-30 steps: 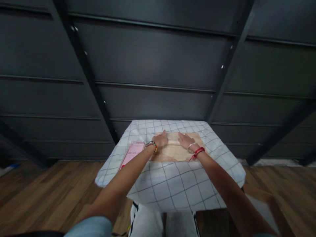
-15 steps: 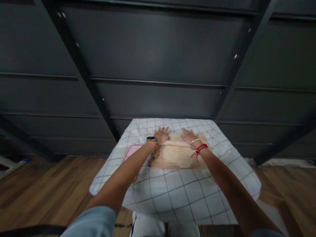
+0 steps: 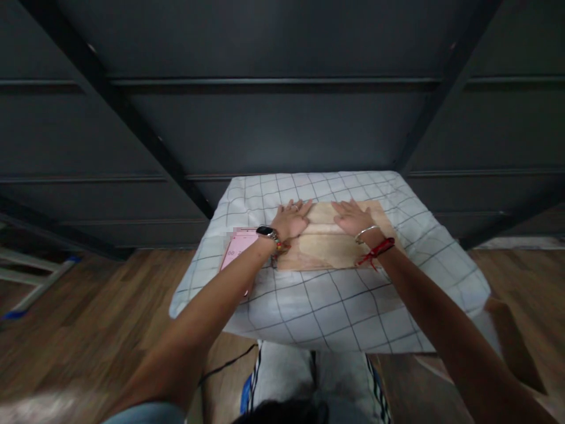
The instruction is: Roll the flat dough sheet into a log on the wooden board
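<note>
A flat, tan rectangular sheet (image 3: 329, 252), with a paler band running across it, lies on the white checked cloth (image 3: 309, 306); its material is unclear. My left hand (image 3: 292, 221) rests palm down on its upper left part, fingers spread and pointing away from me. Over the upper right part lies my right hand (image 3: 353, 218), also flat with fingers stretched out. Neither hand is closed around anything. A bare strip of the sheet shows between the two hands. Left of my left wrist is a phone (image 3: 236, 250) with a pink screen, partly covered by my forearm.
The cloth covers a small table that stands against a dark panelled wall (image 3: 273, 129). On the wooden floor (image 3: 110, 306) at the left is a white metal frame (image 3: 42, 288) with blue feet. A dark cable (image 3: 229, 364) runs below the table's front edge.
The camera view has tilted down, so the table sits higher in the picture and more of my legs shows. Both hands stay flat on the sheet, with their fingers slightly shifted.
</note>
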A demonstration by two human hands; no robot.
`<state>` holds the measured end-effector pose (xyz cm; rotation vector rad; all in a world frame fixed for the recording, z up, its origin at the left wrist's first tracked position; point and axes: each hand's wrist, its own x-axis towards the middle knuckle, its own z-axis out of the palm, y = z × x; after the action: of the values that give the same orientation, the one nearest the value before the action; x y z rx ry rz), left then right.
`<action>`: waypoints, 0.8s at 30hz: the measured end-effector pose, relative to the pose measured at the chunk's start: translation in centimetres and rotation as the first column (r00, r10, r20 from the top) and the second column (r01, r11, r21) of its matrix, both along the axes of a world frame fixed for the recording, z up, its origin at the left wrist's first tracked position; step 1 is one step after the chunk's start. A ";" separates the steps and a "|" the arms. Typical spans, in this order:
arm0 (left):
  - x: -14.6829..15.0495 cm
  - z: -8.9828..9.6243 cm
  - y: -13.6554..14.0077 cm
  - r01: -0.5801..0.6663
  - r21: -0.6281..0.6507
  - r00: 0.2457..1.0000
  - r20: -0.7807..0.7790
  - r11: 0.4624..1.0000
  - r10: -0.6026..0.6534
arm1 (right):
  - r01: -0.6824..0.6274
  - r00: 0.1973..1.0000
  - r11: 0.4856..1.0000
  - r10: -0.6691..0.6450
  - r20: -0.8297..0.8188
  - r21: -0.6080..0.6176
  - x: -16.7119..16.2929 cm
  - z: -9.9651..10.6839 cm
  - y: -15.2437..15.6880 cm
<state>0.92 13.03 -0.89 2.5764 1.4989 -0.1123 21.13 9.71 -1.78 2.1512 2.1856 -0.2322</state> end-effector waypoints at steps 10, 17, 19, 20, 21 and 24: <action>-0.6 -0.9 -2.6 -0.009 0.243 0.998 0.062 0.970 -0.007 | 0.010 1.000 0.989 -0.014 0.022 0.147 -1.1 0.1 -3.5; -0.8 -1.3 -4.3 -0.042 0.353 0.994 0.113 0.935 0.002 | 0.013 1.000 0.956 -0.020 0.020 0.291 -2.1 0.2 -6.2; -0.8 -1.4 -4.5 -0.049 0.360 0.993 0.121 0.932 0.005 | 0.023 1.000 0.955 -0.027 0.012 0.295 -2.3 0.3 -6.7; -0.9 -1.4 -4.5 -0.045 0.358 0.993 0.120 0.933 0.002 | 0.023 1.000 0.960 -0.025 0.005 0.280 -2.3 0.4 -6.8; -0.9 -1.3 -4.4 -0.038 0.350 0.994 0.113 0.936 -0.002 | 0.018 1.000 0.967 -0.018 -0.003 0.256 -2.3 0.6 -6.8; -1.0 -0.3 -3.7 -0.009 0.290 0.996 0.088 0.957 -0.017 | -0.023 0.999 0.981 0.029 -0.026 0.191 -1.8 1.6 -6.4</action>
<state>-0.03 9.38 -1.21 2.7632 1.5809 0.2390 19.30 3.35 -0.20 2.2244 2.3383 -0.0536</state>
